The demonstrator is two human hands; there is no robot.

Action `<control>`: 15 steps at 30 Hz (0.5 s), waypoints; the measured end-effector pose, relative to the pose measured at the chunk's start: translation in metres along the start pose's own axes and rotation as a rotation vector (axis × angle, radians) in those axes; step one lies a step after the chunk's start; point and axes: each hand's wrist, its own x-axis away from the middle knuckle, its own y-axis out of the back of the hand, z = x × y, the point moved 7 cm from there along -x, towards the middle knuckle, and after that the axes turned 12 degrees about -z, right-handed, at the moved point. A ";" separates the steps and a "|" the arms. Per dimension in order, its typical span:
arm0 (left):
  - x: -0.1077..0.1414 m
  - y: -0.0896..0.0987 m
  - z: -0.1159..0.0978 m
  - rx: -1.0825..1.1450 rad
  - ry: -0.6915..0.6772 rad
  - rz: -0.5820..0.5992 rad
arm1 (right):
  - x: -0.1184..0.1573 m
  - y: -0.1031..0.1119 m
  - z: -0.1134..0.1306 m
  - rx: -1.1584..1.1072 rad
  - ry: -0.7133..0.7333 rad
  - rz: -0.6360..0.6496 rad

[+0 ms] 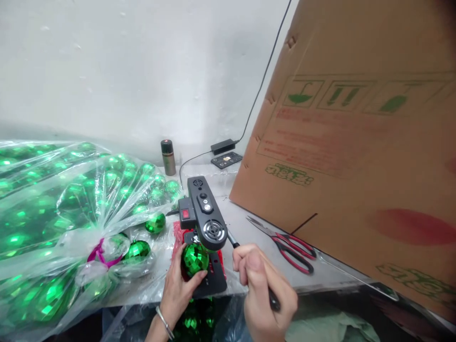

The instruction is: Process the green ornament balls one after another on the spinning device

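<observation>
Here's the green faceted ball (pixel 195 260), tucked right under the near end of the black machine (pixel 207 209), just above its base plate (pixel 215 285). The left hand (pixel 176 287) has it, fingers wrapped around the left side, thumb along the lower right. The right hand (pixel 265 289) is curled into a fist around the lever (pixel 232 237), with the butt poking out below the fist.

Directions, then: the ball looks round, with no clear long axis, and I can't tell which way its top points. The machine's head runs long, slanting from far left to near right; the lever slopes down toward the person, rightward.

And what's out of sight? The ball's underside and the fingertips behind it are hidden, its upper edge meets the machine's head, and the lever's middle is lost in the fist. The bulging clear bag (pixel 103 190) is cut off at left, the carton (pixel 342 190) at top and right. Below the table (pixel 256 237), more green balls (pixel 192 324) show only dimly.
</observation>
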 end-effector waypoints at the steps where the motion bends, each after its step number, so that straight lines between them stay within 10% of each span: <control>1: 0.001 -0.003 0.001 -0.022 -0.043 0.009 | 0.001 0.001 0.000 0.000 0.000 0.001; 15: 0.006 -0.015 -0.013 -0.149 -0.283 0.002 | 0.004 0.004 -0.001 0.008 0.007 0.006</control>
